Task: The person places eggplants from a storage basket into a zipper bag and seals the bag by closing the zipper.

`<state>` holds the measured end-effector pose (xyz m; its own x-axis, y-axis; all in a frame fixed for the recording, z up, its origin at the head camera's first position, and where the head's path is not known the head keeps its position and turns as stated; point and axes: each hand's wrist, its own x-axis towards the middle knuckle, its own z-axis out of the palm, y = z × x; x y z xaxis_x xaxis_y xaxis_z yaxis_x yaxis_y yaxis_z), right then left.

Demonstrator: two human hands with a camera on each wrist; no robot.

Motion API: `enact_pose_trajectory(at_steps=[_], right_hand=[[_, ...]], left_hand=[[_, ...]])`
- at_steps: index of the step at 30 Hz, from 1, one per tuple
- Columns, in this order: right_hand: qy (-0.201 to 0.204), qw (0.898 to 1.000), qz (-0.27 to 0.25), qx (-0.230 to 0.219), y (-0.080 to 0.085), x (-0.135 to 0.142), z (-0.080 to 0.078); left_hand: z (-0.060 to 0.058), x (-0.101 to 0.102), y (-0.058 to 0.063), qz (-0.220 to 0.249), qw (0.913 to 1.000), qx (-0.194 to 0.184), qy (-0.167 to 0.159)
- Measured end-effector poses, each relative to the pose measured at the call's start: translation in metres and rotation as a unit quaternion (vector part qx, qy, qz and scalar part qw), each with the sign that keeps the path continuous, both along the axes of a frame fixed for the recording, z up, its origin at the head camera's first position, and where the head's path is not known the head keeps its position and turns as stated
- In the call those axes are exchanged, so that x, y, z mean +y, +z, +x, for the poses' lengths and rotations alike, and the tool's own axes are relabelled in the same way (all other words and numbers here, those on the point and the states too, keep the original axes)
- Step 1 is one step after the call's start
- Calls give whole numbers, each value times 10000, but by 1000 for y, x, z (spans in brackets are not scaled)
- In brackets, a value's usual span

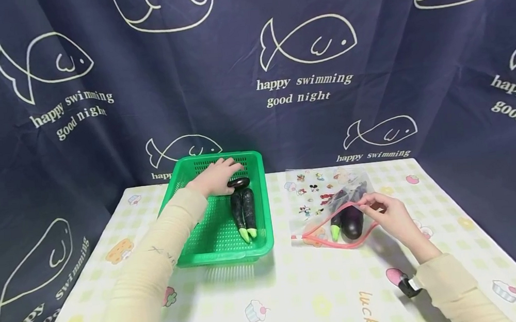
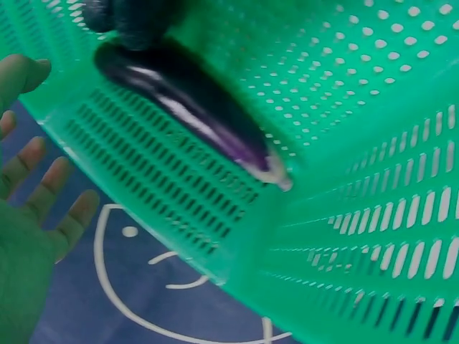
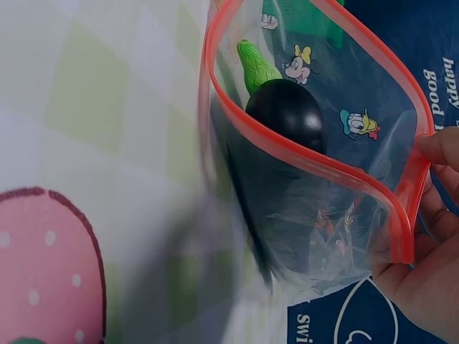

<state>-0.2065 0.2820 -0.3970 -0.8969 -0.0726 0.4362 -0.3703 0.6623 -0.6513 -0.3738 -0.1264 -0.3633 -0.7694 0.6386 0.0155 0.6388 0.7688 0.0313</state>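
My left hand reaches over the green basket, its fingers spread and holding nothing. Just below its fingers a glossy purple eggplant lies along the basket's far wall; the left wrist view shows its pale stem end. Two long, dark vegetables with light green ends lie side by side in the basket. At the right, my right hand pinches the red zip edge of a clear cartoon-printed bag, whose mouth gapes. Inside the bag are a dark eggplant and a green-ended vegetable.
A pale checked tablecloth with printed cupcakes and strawberries covers the table. Behind its back edge hangs a dark blue curtain with white fish drawings. The basket and bag stand apart, with a strip of cloth between them.
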Motion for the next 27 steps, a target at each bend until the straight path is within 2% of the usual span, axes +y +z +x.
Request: enact_pose_trajectory(at_steps=[11, 20, 27], right_hand=[[41, 10000, -10, 38, -1, 0, 0], [81, 9999, -103, -35, -2, 1, 0], [-25, 10000, -37, 29, -2, 0, 3]], left_hand=[[-14, -14, -24, -234, 9970, -368, 644], [-22, -19, -46, -168, 9929, -633, 992], [-22, -20, -51, -135, 9931, -569, 1018]])
